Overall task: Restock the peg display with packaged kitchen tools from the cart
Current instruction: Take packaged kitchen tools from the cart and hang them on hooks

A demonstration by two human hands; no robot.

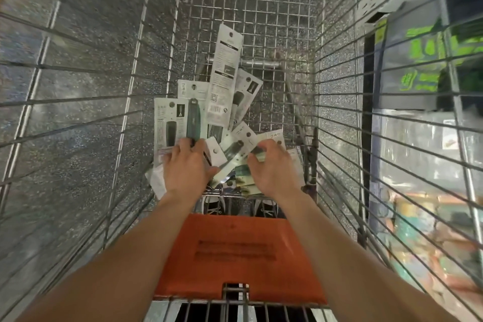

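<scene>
Both arms are down inside the wire cart (pixel 78 102), and the packaged tools (pixel 222 102) lie heaped on its floor at the near end. The left hand (pixel 187 165) lies spread on the heap, fingers fairly straight across a dark-handled pack (pixel 193 117), thumb out, grasping nothing. The right hand (pixel 274 167) curls its fingers round a card pack (pixel 273 136) just beside. An orange flap (pixel 240 251) sits under the wrists.

2 arms extended; left hand (pixel 187 168) flat, right hand (pixel 273 166) pinching package (pixel 274 136).
</scene>
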